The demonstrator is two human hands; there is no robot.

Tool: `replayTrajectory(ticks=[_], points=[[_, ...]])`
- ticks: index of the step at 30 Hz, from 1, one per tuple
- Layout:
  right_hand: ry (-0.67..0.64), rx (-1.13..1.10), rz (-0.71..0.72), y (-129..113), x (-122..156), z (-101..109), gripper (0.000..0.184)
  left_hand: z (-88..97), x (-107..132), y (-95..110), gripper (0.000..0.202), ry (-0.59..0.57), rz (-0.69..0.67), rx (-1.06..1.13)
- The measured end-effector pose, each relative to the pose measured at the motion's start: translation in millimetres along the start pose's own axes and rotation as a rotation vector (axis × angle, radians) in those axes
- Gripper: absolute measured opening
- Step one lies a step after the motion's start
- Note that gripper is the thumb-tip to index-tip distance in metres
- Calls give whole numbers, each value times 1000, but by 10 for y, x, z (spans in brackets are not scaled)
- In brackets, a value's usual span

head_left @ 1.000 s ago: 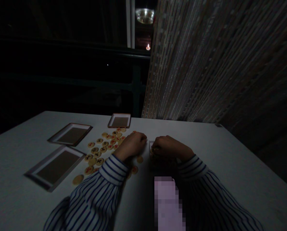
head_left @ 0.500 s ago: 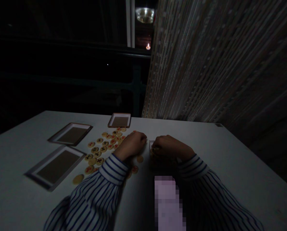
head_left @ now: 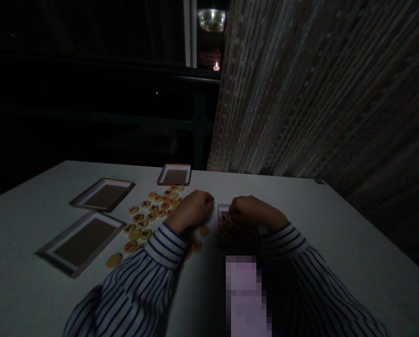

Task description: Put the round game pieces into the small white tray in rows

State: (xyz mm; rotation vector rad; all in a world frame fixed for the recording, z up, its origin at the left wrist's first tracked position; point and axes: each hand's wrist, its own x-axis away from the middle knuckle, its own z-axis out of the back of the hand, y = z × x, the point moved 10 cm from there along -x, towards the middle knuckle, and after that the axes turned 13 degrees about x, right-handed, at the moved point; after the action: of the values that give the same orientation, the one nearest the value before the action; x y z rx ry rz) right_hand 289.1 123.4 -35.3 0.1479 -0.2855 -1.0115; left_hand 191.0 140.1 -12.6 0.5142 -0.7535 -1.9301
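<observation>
Several round tan game discs (head_left: 152,214) with red or black marks lie scattered on the white table (head_left: 37,290). My left hand (head_left: 194,209) rests curled among them, fingers closed; what it holds is hidden. My right hand (head_left: 252,211) is curled over a small box (head_left: 230,224) that holds several more discs, fingers pressed together at its far edge. Both arms wear blue-striped sleeves.
Three shallow rectangular trays lie on the table: one near left (head_left: 81,241), one behind it (head_left: 103,194), and a smaller one at the far middle (head_left: 174,174). A beaded curtain (head_left: 318,89) hangs behind the table on the right. The room is dark.
My right hand has shifted slightly right and back, uncovering discs in the small box. My left hand has hardly moved.
</observation>
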Motion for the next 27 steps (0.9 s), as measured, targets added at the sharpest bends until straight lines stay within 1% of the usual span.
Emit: replayTrajectory(ticks=[3,7,10,14,18,22,27], points=[[-17,0,3,-5,3,-12,26,-32,-12,28,26,-20,-52,-61],[5,-4,1,8,11,30,26,-9,-24,-2,27,16,-57,-60],[83,19,-57,83,26,156,26,-13,-30,-26,28,11,-52,-44],[249,33,-155,193,84,422,26,20,-28,-42,28,31,-49,-31],[351,14,-210,225,144,606,28,74,-12,-67,29,57,-23,-17],[402,-13,-232,208,182,701,27,127,-4,-43,31,81,-32,-12],[444,-32,-236,192,200,748,26,148,-6,-5,32,96,-49,-10]])
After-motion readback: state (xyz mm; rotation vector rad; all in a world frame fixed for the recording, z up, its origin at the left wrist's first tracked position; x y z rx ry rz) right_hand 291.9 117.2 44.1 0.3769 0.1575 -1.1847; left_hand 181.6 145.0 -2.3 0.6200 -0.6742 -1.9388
